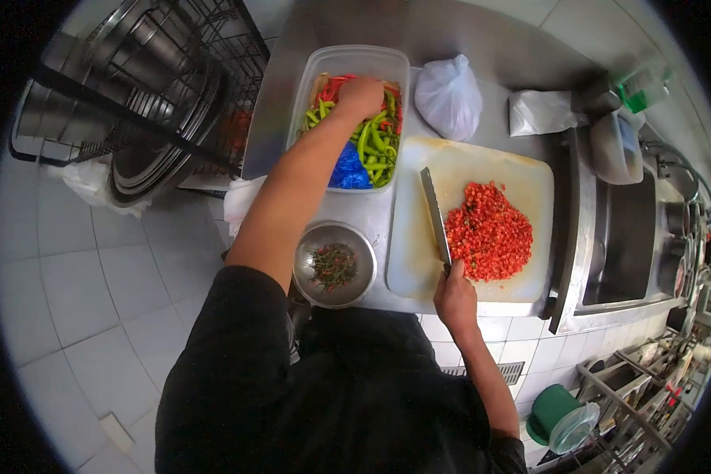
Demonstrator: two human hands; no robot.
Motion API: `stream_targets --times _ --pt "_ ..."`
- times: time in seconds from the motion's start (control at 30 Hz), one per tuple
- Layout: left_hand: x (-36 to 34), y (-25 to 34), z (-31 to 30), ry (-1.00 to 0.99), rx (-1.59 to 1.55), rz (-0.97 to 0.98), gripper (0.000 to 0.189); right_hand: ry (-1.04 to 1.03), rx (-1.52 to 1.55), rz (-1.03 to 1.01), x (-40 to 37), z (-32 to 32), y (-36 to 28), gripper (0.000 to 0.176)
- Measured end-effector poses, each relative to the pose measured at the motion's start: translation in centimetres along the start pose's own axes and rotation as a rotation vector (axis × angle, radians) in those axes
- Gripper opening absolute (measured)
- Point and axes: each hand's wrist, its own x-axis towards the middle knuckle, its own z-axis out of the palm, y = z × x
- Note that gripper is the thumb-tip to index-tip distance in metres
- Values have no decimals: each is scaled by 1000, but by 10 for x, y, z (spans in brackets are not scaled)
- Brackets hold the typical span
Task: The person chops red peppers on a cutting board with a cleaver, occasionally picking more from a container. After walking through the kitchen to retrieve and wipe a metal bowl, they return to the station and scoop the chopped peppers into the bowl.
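My left hand (361, 98) reaches into a clear plastic tub (354, 54) and touches the peppers there; its fingertips are hidden. Green peppers (377, 150) fill much of the tub, with red peppers (332, 87) toward the back and a blue plastic bag (349, 168) at the front. My right hand (456, 299) is closed around the handle of a large kitchen knife (434, 207). The blade lies over a white cutting board (419, 276), just left of a heap of chopped red peppers (490, 233).
A metal bowl (362, 292) holding pepper stems stands at the counter's front edge. Behind the board sit a tied plastic bag (449, 96) and a white packet (540, 112). To the right is a sink (622, 245); a rack with metal pans (154, 55) stands left.
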Motion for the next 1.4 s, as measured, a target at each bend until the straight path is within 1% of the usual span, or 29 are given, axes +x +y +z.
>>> stream_targets --times 0.03,0.07,0.2,0.33,0.43,0.53,0.6,0.67,0.73,0.8,0.9,0.97,1.03,1.1,1.13,1.2,1.23,1.3,1.33,1.4 --pt "1 0 8 -4 2 6 25 8 -4 -14 -1 1 1 14" --pt "2 0 15 39 13 5 24 7 -1 -7 -2 0 0 14" --pt "-6 2 19 147 76 56 22 27 7 -31 -1 -3 -1 13" --pt "-3 1 22 116 117 49 22 22 -13 -18 0 0 1 14" --pt "-2 -4 24 143 92 74 21 27 -6 -22 -1 -1 0 15" --pt "0 -11 23 198 13 55 21 26 7 -19 0 2 3 16" --pt "4 -17 19 279 -43 -25 22 33 7 -28 -1 4 5 16" --pt "12 -28 18 298 -69 -13 22 44 5 -43 0 4 7 16" --pt "4 -29 6 319 -90 -4 21 41 23 -39 0 5 7 16" --pt "-4 -32 -3 420 -198 -66 20 54 35 -53 1 4 8 16" --pt "-16 -41 -19 470 -215 -50 18 72 49 -77 1 6 10 16" --pt "-27 -44 -26 468 -154 -41 17 82 54 -98 1 6 10 15" --pt "-31 -52 -25 462 -94 -31 16 73 40 -76 0 4 8 15" --pt "-43 -59 -17 451 -283 16 13 78 38 -83 -1 3 8 16" --pt "-47 -60 -15 450 -281 14 13 83 34 -90 0 4 8 17" --pt "-54 -64 -11 323 -58 19 13 79 31 -87 1 6 9 18" --pt "-56 -62 -6 324 -57 19 13 78 27 -83 1 6 10 19" --pt "-66 -57 3 563 -52 -83 16 78 32 -87 2 7 10 20" --pt "-71 -56 1 555 -50 -82 16 81 37 -87 2 8 10 20" --pt "-80 -49 -11 496 98 -104 19 81 30 -78 0 6 8 21"
